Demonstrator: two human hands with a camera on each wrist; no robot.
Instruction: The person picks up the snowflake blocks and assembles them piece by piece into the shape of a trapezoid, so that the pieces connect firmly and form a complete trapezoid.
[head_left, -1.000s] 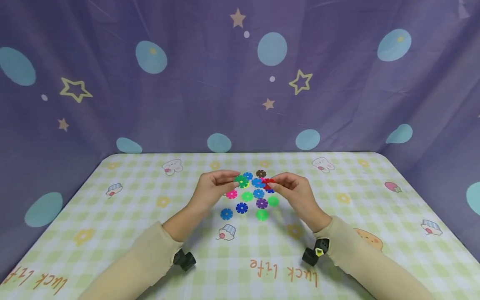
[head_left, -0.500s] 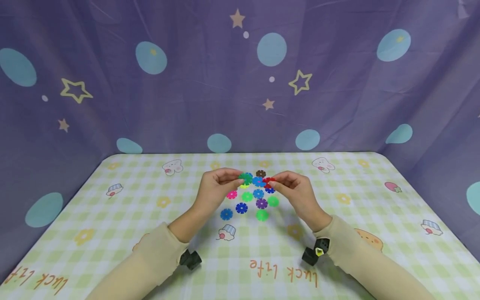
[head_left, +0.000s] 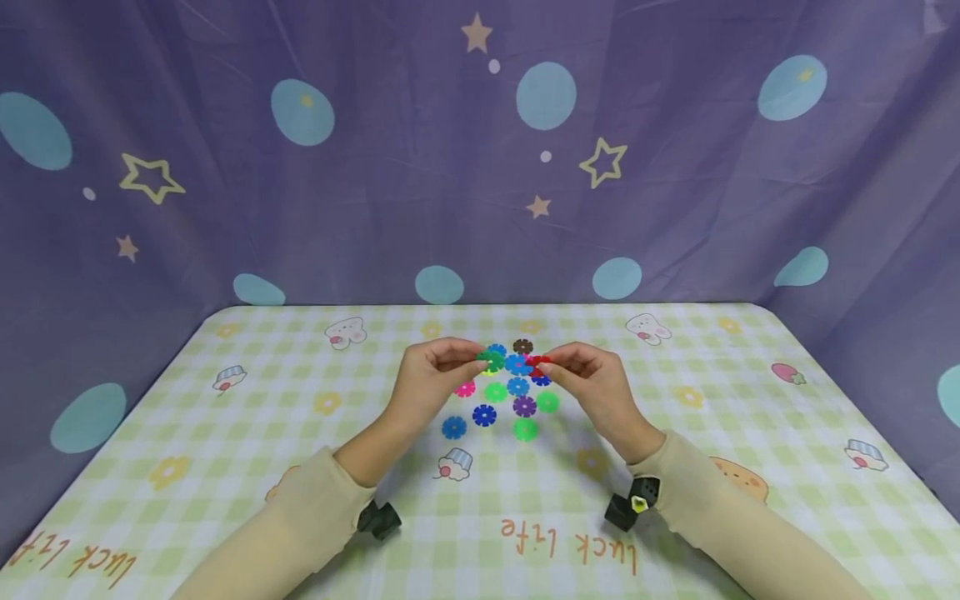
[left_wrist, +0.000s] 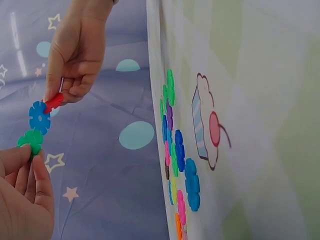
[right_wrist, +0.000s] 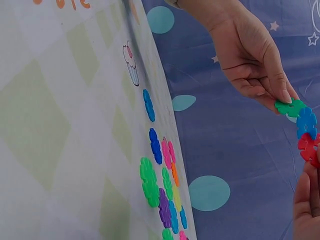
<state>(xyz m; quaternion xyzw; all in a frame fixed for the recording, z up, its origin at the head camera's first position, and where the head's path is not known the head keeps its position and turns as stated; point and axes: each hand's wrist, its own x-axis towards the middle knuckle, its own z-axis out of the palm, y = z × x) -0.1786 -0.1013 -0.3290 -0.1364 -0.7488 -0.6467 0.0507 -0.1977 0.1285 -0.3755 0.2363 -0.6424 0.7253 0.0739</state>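
Observation:
Between thumb and fingers, my left hand (head_left: 429,379) pinches a green notched snowflake disc (left_wrist: 31,141). My right hand (head_left: 592,387) pinches a red snowflake disc (right_wrist: 308,146). A blue snowflake disc (left_wrist: 39,118) sits between the two, slotted into the red one at an angle. The green disc's edge meets the blue disc's rim on the opposite side, so the three form a short row. Both wrist views show this row held up above the table. The fingertips cover part of the green and red discs.
Several loose snowflake discs lie flat on the checked tablecloth (head_left: 360,442) below the hands, among them a purple one (head_left: 524,406), a dark blue one (head_left: 484,415) and a brown one (head_left: 522,346). A purple patterned curtain (head_left: 390,192) hangs behind the table.
My left hand has moved a little to the right, bringing the green disc up to the blue one. My right hand has stayed almost in place with the red disc.

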